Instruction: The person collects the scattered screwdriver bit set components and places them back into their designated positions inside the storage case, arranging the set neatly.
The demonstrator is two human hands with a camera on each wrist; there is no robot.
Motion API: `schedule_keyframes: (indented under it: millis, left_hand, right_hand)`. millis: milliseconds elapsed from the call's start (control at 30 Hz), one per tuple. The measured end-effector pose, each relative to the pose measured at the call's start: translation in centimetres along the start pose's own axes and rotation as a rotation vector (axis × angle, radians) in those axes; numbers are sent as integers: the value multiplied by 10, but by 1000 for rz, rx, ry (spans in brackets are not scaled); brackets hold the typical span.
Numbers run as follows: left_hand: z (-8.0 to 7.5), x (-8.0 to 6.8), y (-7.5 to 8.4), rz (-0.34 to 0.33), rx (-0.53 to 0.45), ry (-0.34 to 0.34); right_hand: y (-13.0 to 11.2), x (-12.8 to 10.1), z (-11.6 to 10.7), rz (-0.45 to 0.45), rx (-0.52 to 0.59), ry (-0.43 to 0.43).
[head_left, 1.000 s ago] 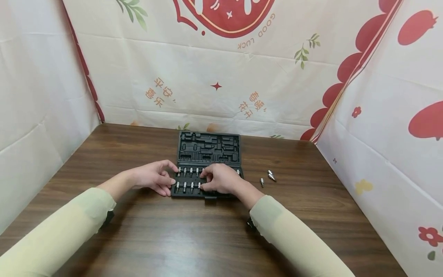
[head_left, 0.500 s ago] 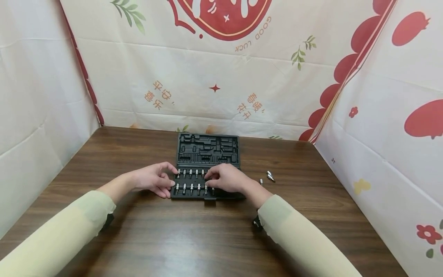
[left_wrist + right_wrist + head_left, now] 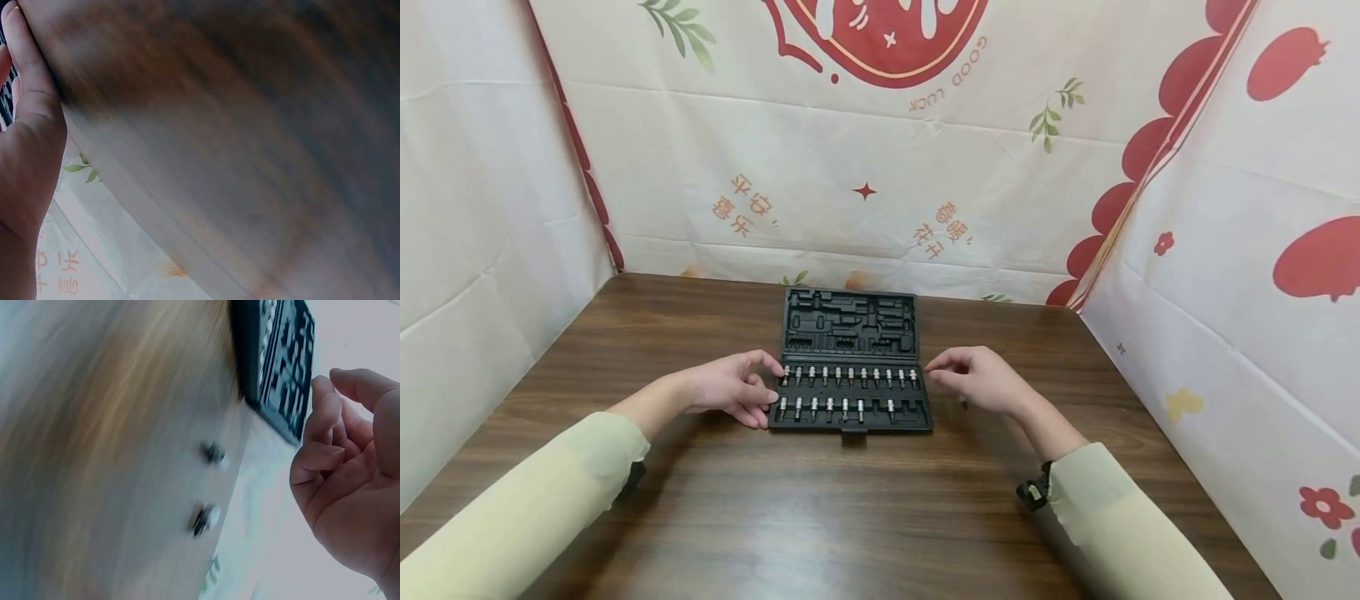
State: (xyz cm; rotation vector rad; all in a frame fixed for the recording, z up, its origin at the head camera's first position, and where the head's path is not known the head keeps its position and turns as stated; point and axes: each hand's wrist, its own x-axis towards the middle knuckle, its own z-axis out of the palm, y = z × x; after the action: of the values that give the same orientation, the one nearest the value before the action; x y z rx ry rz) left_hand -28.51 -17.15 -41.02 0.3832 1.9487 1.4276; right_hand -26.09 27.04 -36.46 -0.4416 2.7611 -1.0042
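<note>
Moved: my right hand [image 3: 979, 383] has left the case [image 3: 850, 402] and now hovers over loose bits [image 3: 211, 487], fingers loosely curled, empty.
Left hand [image 3: 730, 387]: fingertips brace the case's left edge, steadying it.
Case: flat on table [image 3: 700, 500], mid-front.

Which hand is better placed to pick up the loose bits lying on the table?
The right hand. It hovers, holding nothing, right of the case, just above the loose bits. The left hand rests against the case's left edge, on the far side.
</note>
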Motion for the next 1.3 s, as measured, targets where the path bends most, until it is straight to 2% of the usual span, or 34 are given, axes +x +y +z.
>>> schedule_keyframes:
  millis: [300,533,700,1033,1167,1300]
  left_hand:
    - [0,-2,1,-1,8,-4]
    - [2,-2,2,6,4,-1]
    - [1,-3,2,2,0,1]
    - [0,-4,1,-1,-1,-5]
    - [1,-4,1,-1,0,-3]
    - [1,-4,1,-4,-2,-2]
  right_hand:
    - [29,-20,-25,50,-7,25]
    - [48,-28,-42,54,-20,65]
    - [61,-28,-50,87,-60,94]
    - [80,-21,-58,90,-116,95]
    - [86,-18,-57,88,-98,82]
    - [92,-13,-57,65,-35,38]
